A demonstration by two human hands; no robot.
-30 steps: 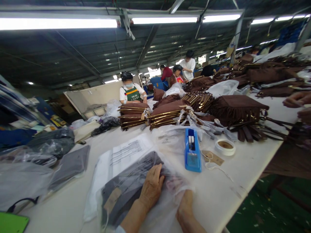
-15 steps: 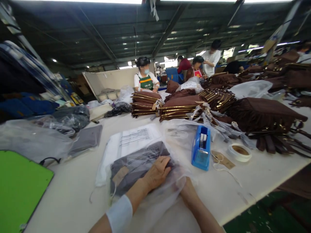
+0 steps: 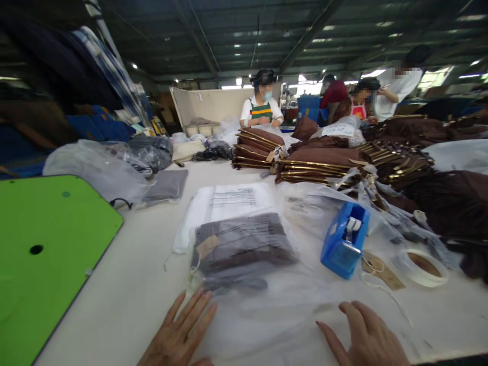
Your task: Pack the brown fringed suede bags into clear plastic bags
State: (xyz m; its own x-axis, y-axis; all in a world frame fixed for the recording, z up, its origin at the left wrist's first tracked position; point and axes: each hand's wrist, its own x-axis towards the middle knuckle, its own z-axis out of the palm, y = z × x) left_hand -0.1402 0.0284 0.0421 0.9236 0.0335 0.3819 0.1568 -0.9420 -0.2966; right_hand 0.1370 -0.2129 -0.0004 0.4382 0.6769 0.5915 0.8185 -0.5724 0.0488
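Observation:
A flat grey fabric item (image 3: 244, 249) lies inside a clear plastic bag (image 3: 259, 317) with printed lines on it. A tan paper tag (image 3: 208, 246) on a white string shows at the item's left corner. My left hand (image 3: 183, 325) rests with outstretched fingers at the near left part of the bag. To the right, my right hand (image 3: 364, 333) is over the bag's near right part, thumb apart from its bent fingers and nothing visible in it. Behind the grey item sits a stack of printed clear bags (image 3: 229, 198).
At right stand a blue tape dispenser (image 3: 345, 241), a tape roll (image 3: 423, 267) and a loose tag (image 3: 383, 269). Brown bags with gold zips (image 3: 316, 165) are piled farther back. A green board (image 3: 53, 244) lies left. A co-worker (image 3: 261, 104) is across the table.
My left hand has come off the grey item and moved nearer to me. My right hand has let go of the bag's edge and spread apart. The view has turned left.

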